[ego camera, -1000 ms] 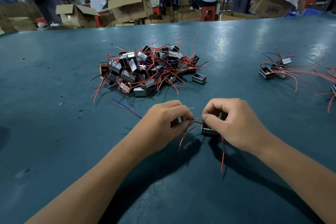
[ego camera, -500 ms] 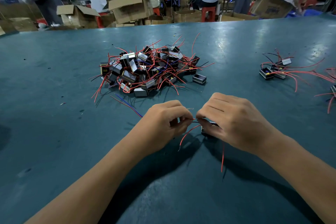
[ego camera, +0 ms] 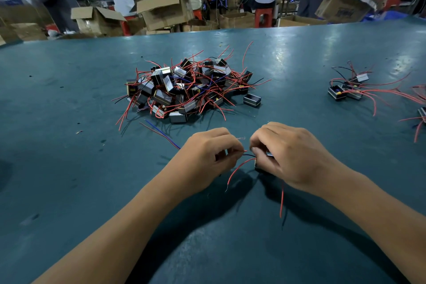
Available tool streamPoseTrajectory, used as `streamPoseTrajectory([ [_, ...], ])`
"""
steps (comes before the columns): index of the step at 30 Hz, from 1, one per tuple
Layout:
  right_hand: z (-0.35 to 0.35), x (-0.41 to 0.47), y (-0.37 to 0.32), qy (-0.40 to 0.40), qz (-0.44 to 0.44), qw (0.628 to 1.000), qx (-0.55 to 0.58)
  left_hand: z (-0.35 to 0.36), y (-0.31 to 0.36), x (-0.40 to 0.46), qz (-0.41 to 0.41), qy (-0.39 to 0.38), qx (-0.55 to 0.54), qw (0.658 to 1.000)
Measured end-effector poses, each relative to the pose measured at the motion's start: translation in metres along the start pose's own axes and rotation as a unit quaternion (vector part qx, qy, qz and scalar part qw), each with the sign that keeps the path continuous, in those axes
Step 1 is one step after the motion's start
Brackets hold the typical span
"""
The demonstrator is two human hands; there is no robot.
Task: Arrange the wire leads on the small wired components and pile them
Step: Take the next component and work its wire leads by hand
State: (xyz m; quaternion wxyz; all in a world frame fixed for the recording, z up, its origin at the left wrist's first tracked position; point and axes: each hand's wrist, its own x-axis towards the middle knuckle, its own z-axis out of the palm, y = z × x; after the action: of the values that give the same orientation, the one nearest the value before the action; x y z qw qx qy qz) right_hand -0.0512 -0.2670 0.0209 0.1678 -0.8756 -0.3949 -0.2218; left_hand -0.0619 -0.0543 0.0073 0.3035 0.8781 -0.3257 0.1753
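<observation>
My right hand (ego camera: 290, 157) curls over a small black and silver wired component (ego camera: 262, 165) just above the green table (ego camera: 69, 168), hiding most of it. My left hand (ego camera: 209, 157) pinches its thin red and black wire leads (ego camera: 247, 154) right beside it. One red lead (ego camera: 237, 172) curves down between the hands and another (ego camera: 281, 200) hangs below my right hand. A big tangled heap of the same components (ego camera: 186, 90) with red wires lies beyond my hands. A smaller pile (ego camera: 348, 90) sits at the right.
A single loose component (ego camera: 252, 100) lies at the heap's right edge. A loose blue and red wire (ego camera: 161, 132) runs toward my left hand. More red wires (ego camera: 418, 120) lie at the far right edge. Cardboard boxes (ego camera: 164, 10) and people stand beyond the table.
My right hand has rolled over the component and slid slightly left, closing the gap to my left hand. The left hand has kept its pinch on the leads.
</observation>
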Motion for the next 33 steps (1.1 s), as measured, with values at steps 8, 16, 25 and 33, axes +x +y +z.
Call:
streamPoseTrajectory([
  [8,0.001,-0.002,0.005,-0.026,0.223,0.936,0.271,-0.002,0.001,0.000,0.001,0.006,-0.004,1.000],
  [16,-0.005,-0.002,0.005,0.052,-0.071,0.995,-0.042,-0.004,0.000,0.000,0.001,0.000,-0.010,1.000],
  [25,-0.003,0.002,0.000,0.021,-0.049,0.998,-0.036,-0.004,0.001,0.000,-0.009,-0.003,-0.011,1.000],
  [33,0.003,0.003,-0.007,-0.106,0.374,0.822,0.417,-0.002,0.006,-0.001,0.007,-0.004,0.000,1.000],
])
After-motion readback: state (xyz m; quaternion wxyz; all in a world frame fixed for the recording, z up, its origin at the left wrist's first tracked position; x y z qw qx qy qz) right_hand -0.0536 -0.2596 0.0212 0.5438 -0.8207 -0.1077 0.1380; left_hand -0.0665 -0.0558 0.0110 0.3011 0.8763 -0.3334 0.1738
